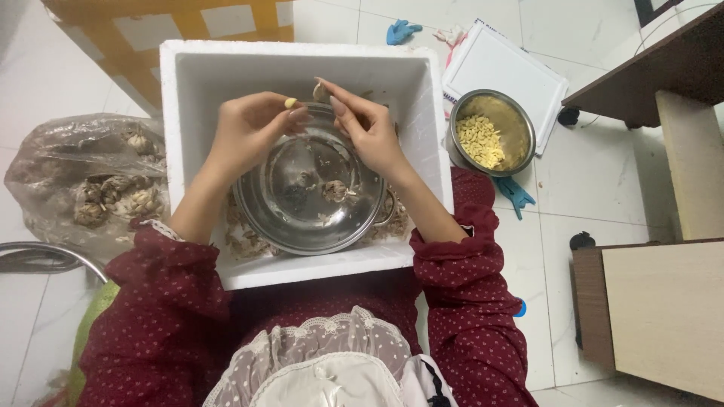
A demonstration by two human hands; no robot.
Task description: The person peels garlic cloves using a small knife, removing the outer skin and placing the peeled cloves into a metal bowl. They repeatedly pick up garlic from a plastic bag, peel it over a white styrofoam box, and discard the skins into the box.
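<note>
My left hand (pixel 249 128) pinches a small peeled garlic clove (pixel 290 102) at its fingertips. Just to its right, my right hand (pixel 366 124) holds a piece of garlic with skin (pixel 320 92) between thumb and fingers. Both hands hover over a large steel bowl (pixel 260 215) that sits inside a white foam box (pixel 188 90). The bowl holds a few garlic pieces and scraps of skin (pixel 334 191). Dry garlic peels (pixel 245 243) lie in the box beside the bowl.
A smaller steel bowl (pixel 516 124) of peeled cloves (pixel 483 139) stands on the floor at the right, next to a white board (pixel 505 64). A plastic bag of garlic bulbs (pixel 90 181) lies at the left. Wooden furniture (pixel 664 301) is at the right.
</note>
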